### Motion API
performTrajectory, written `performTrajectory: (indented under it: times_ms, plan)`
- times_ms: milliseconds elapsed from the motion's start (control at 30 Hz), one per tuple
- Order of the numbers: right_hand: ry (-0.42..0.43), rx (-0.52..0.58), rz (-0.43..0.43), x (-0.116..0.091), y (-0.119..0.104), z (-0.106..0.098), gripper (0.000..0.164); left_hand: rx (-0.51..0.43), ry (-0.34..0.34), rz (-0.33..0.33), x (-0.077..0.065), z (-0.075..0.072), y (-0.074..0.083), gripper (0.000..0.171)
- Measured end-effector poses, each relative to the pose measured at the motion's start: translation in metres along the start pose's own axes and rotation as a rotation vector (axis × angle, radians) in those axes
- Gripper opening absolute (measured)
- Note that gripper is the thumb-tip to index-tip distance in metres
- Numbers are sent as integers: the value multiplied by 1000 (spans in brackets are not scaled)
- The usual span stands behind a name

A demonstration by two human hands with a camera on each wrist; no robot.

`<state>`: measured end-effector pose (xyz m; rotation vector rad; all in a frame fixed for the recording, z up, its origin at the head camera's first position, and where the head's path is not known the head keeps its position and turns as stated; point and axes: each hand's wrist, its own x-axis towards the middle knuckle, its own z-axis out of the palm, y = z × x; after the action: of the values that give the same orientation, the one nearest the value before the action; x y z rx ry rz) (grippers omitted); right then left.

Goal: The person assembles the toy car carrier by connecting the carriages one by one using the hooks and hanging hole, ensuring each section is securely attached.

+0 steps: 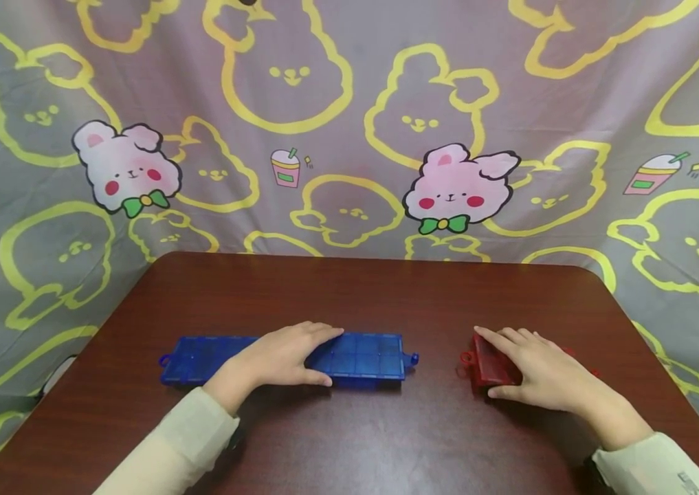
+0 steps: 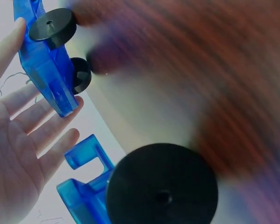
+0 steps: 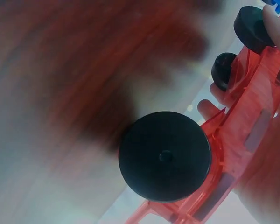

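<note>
A long blue see-through toy train carriage (image 1: 364, 354) lies left of centre on the table, with a ring (image 1: 164, 359) at its left end and a small hook (image 1: 412, 359) at its right. My left hand (image 1: 284, 354) grips it from above, thumb at the near edge, fingers reaching over to the far edge. Black wheels (image 2: 162, 186) show along it in the left wrist view. To the right, my right hand (image 1: 550, 371) holds a red toy train carriage (image 1: 490, 361), covering most of it. A red ring (image 1: 466, 357) pokes out on its left; its black wheel (image 3: 164, 156) fills much of the right wrist view.
Both carriages stand on a dark brown wooden table (image 1: 355, 295), a short gap between them. Behind and beside it hangs a grey curtain (image 1: 349, 151) with yellow outlines and pink rabbit faces.
</note>
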<state>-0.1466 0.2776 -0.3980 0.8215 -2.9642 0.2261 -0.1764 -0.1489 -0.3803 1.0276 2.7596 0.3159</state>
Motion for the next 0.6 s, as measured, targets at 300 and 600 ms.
performTrajectory:
  times_ms: [300,600]
  plan:
    - [9,-31,-20,9,-11,-1,97,-9,1,-17,2,1,1,83]
    - [5,-21,-26,23,-25,-1,98,-6,2,-14,2,2,0,83]
